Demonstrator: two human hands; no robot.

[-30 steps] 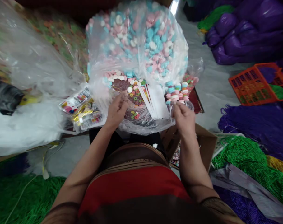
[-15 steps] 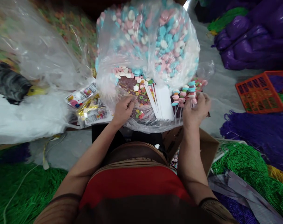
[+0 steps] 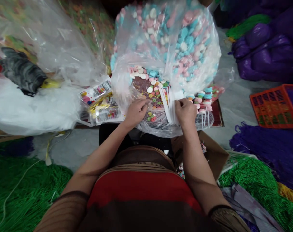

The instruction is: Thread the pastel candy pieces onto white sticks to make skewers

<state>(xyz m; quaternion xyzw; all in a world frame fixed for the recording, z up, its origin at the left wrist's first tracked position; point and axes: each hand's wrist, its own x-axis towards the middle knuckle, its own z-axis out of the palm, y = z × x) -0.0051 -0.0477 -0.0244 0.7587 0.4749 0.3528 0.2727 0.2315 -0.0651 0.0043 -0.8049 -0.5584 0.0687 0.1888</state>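
Observation:
My left hand (image 3: 137, 112) is closed at the left side of the opening of a big clear bag (image 3: 165, 45) of pink, blue and white candies; what its fingers hold, if anything, is too small to tell. Green, orange and red rings (image 3: 156, 100) lie just right of it. My right hand (image 3: 185, 111) has its fingers pinched at the edge of a stack of white strips (image 3: 173, 103); its fingertips' contents cannot be made out. Thin white sticks (image 3: 165, 104) lie between the hands. Right of my right hand rest skewered candies (image 3: 204, 100) on white sticks.
Printed packets (image 3: 104, 108) lie left of my left hand. A person's grey sleeve and yellow glove (image 3: 50, 83) reach over white plastic (image 3: 33, 108) at the far left. Below the table edge stands a cardboard box (image 3: 212, 154); an orange basket (image 3: 274, 106) is at right.
My right hand has moved left from the skewered candies to the white strips, and the skewers now lie uncovered. My left hand stays by the bag opening. The view has shifted slightly.

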